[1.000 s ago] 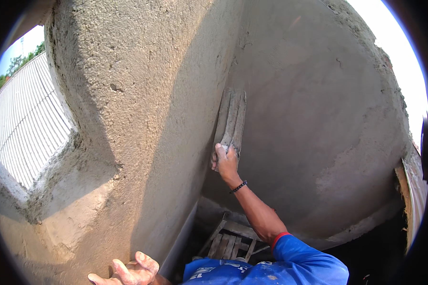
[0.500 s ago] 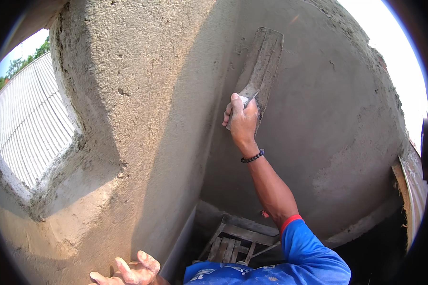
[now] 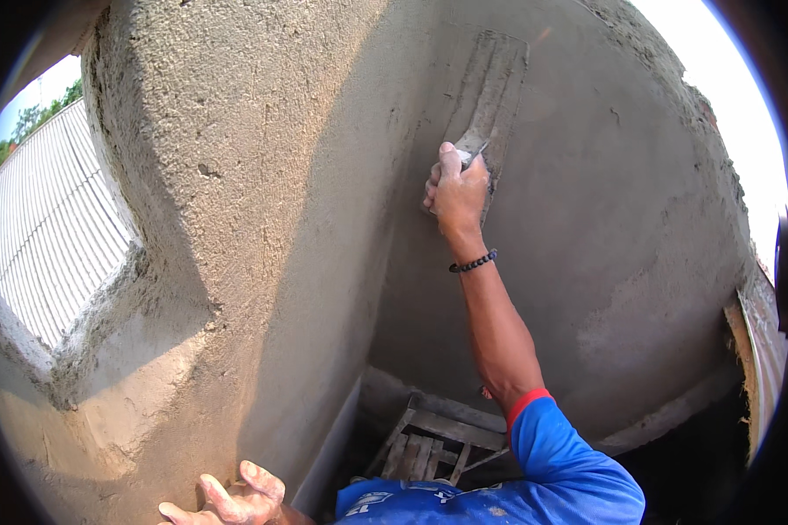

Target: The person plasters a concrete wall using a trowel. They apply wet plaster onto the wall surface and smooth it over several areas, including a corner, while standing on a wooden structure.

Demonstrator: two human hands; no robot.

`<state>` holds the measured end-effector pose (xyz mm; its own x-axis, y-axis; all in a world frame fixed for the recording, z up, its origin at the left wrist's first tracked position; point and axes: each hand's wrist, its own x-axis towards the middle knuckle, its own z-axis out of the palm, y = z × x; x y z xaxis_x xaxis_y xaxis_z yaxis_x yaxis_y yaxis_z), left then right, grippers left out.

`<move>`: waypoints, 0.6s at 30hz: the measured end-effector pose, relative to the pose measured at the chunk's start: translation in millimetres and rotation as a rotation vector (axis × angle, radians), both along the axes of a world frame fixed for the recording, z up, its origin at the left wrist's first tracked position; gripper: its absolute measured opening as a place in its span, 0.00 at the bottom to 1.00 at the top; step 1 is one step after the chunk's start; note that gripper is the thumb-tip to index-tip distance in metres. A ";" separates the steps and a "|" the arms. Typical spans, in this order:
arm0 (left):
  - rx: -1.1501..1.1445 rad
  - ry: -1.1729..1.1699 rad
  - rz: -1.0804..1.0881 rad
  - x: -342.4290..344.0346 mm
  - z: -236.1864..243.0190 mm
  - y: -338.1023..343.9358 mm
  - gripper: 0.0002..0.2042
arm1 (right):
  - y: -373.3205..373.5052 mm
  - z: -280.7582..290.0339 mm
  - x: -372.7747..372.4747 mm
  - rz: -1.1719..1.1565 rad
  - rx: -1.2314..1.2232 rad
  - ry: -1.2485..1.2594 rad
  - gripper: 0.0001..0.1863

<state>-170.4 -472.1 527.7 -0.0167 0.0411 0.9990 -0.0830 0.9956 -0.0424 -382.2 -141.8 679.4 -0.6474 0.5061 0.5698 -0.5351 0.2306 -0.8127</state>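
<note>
With my right hand [image 3: 460, 194] I grip the handle of a long plastering trowel [image 3: 496, 92]. Its cement-smeared blade is against the grey plastered wall [image 3: 569, 219], close to the inner corner and tilted a little to the right at the top. My fingers wrap round the handle and cover most of it. Down at the lower left, my left hand [image 3: 228, 500] has its fingers spread beside the rough sunlit wall [image 3: 263, 131]; it holds nothing, and whether it touches that wall is unclear. Dusty cement coats the fingertips of both hands.
A window opening with a rough edge [image 3: 140, 297] is at the left, with a corrugated roof [image 3: 44, 227] beyond it. Below stands a wooden slatted frame [image 3: 429, 446]. The grey wall's broken edge [image 3: 700, 114] runs down the right, above a sheet-like panel [image 3: 757, 341].
My right hand has slid the trowel slightly up and to the right along the grey wall. The left hand has barely shifted.
</note>
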 end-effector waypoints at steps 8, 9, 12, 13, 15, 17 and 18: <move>-0.031 -0.007 -0.050 1.3 8.2 3.0 0.22 | 31.1 -24.8 65.7 -0.028 -0.193 0.272 0.12; -0.046 -0.009 -0.056 1.2 7.6 1.0 0.23 | 19.3 -23.0 68.0 -0.024 -0.145 0.233 0.12; -0.041 -0.011 -0.021 2.1 8.9 2.9 0.23 | -1.5 6.1 41.1 0.059 0.018 0.167 0.12; -0.038 -0.014 -0.011 2.6 8.9 4.1 0.23 | -2.9 18.3 31.6 0.066 0.043 0.128 0.12; -0.056 -0.012 0.001 2.7 10.3 4.3 0.23 | -8.2 47.0 13.8 0.083 0.071 0.103 0.12; -0.041 -0.022 -0.003 3.7 5.4 3.4 0.23 | -11.1 72.7 2.1 0.106 0.085 0.101 0.13; -0.025 -0.040 -0.011 3.7 4.4 3.7 0.23 | -14.5 83.0 -1.7 0.105 0.084 0.102 0.13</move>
<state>-166.7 -468.5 532.1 -0.0558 0.0669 0.9962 -0.0702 0.9950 -0.0707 -383.9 -156.3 762.3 -0.6306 0.3865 0.6730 -0.6387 0.2343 -0.7329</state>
